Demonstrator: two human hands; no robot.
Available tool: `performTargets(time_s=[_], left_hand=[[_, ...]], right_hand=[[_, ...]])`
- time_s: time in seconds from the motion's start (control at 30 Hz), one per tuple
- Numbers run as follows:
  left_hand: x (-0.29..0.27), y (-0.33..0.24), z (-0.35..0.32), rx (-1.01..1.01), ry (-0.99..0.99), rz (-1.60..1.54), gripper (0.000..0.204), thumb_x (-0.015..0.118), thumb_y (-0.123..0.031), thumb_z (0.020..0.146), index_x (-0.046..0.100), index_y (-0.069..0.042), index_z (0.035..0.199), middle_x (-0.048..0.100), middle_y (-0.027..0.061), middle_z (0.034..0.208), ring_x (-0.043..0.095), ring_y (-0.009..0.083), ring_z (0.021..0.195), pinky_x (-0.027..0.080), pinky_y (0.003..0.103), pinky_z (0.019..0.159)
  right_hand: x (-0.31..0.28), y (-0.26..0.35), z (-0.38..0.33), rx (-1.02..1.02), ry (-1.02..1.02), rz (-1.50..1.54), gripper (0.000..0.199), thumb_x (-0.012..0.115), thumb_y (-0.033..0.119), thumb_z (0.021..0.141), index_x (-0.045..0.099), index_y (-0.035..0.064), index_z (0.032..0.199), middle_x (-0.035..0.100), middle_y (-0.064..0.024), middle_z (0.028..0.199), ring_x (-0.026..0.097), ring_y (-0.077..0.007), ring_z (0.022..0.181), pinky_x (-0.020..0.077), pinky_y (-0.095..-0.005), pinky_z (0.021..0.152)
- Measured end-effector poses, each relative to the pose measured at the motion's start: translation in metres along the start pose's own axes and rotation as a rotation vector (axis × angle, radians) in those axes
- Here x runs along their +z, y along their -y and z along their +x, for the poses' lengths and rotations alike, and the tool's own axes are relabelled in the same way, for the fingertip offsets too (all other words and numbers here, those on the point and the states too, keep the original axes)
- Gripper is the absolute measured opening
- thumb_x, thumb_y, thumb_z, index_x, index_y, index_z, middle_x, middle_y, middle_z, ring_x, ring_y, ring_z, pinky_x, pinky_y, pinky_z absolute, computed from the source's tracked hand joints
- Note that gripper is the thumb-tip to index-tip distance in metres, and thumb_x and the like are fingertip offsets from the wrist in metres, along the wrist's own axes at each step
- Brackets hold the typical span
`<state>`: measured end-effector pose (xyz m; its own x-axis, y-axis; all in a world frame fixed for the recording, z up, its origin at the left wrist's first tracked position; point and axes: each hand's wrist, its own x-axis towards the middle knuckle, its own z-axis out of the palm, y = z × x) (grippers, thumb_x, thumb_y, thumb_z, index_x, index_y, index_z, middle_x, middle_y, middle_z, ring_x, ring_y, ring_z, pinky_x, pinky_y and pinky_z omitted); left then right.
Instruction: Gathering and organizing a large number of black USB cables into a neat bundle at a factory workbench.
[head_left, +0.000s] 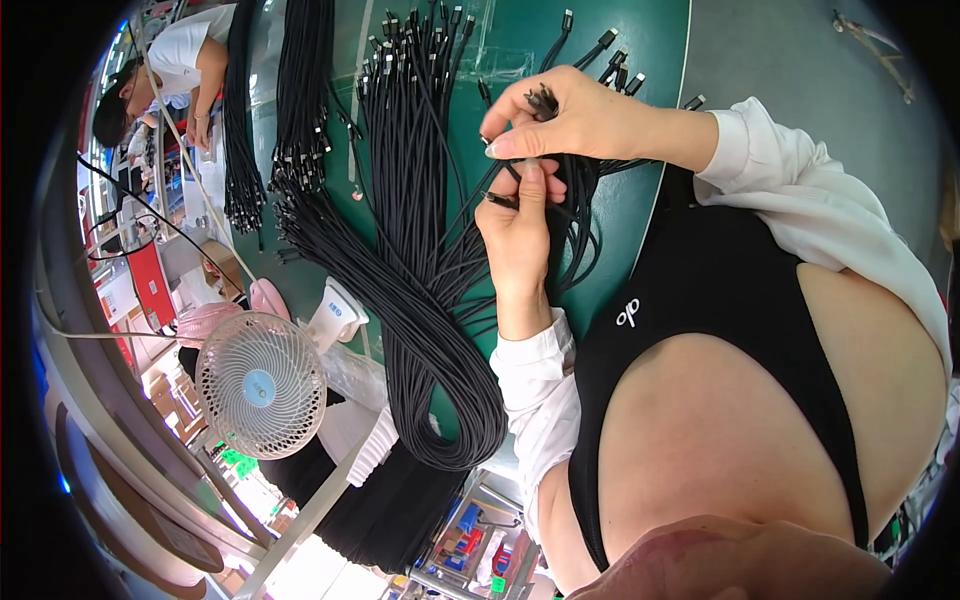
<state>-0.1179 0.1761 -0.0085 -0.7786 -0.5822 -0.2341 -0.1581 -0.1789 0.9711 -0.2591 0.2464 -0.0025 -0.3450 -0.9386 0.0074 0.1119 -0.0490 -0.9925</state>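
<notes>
Both my hands are raised close together over the green table (640, 240). My right hand (580, 115) is closed round a few black cable ends (541, 102), its thumb and forefinger pinched around a small metal-tipped plug. Just below it, my left hand (522, 235) is closed on a black cable, whose plug end (500, 201) sticks out past the fingers. Loose black cables (578, 240) run down behind my hands. Plugs with silver tips (608, 40) fan out beyond my right wrist. A large looped bundle of black cables (440, 350) lies left of my left hand.
More black cable bundles (303, 80) lie along the table's far left. A white fan (262, 385) stands at the left, near a metal rail (305, 520). Another person (185, 60) works at the upper left. The table's edge (688, 60) runs beside the grey floor (790, 100).
</notes>
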Motion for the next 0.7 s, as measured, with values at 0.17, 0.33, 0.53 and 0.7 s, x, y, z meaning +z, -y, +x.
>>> performTargets(time_s=[0.17, 0.33, 0.53, 0.7], left_hand=[[0.000, -0.005, 0.000, 0.029, -0.013, 0.008, 0.022, 0.051, -0.016, 0.090, 0.059, 0.004, 0.085, 0.057, 0.0031, 0.069, 0.050, 0.0088, 0.062, 0.040, 0.020, 0.060], [0.003, -0.003, -0.002, 0.029, 0.012, 0.051, 0.023, 0.051, -0.016, 0.090, 0.060, 0.003, 0.080, 0.057, 0.0023, 0.067, 0.048, 0.0070, 0.061, 0.037, 0.019, 0.058], [0.005, -0.001, -0.002, 0.032, 0.021, 0.091, 0.028, 0.052, -0.016, 0.089, 0.059, 0.001, 0.068, 0.056, 0.0000, 0.063, 0.043, 0.0047, 0.058, 0.033, 0.018, 0.054], [0.004, 0.003, -0.002, -0.048, 0.023, 0.195, 0.021, 0.054, -0.010, 0.086, 0.058, 0.002, 0.069, 0.057, 0.0004, 0.064, 0.046, 0.0043, 0.059, 0.035, 0.018, 0.053]], right_hand=[[0.004, -0.003, 0.001, -0.024, -0.023, 0.098, 0.025, 0.063, 0.019, 0.082, 0.060, -0.0031, 0.091, 0.056, -0.0026, 0.065, 0.053, -0.0071, 0.057, 0.0429, -0.0206, 0.055], [0.005, 0.004, -0.003, 0.065, 0.081, 0.178, 0.025, 0.061, 0.020, 0.083, 0.058, -0.0041, 0.085, 0.056, -0.0051, 0.061, 0.053, -0.0100, 0.042, 0.0424, -0.0209, 0.041], [0.005, -0.004, -0.009, -0.038, 0.030, -0.044, 0.016, 0.056, 0.014, 0.083, 0.053, -0.0021, 0.082, 0.055, -0.0044, 0.064, 0.052, -0.0077, 0.053, 0.0428, -0.0222, 0.049], [0.006, 0.000, -0.011, -0.163, 0.054, 0.047, 0.020, 0.059, 0.011, 0.074, 0.056, -0.0002, 0.090, 0.054, -0.0017, 0.077, 0.050, -0.0080, 0.067, 0.0428, -0.0229, 0.061]])
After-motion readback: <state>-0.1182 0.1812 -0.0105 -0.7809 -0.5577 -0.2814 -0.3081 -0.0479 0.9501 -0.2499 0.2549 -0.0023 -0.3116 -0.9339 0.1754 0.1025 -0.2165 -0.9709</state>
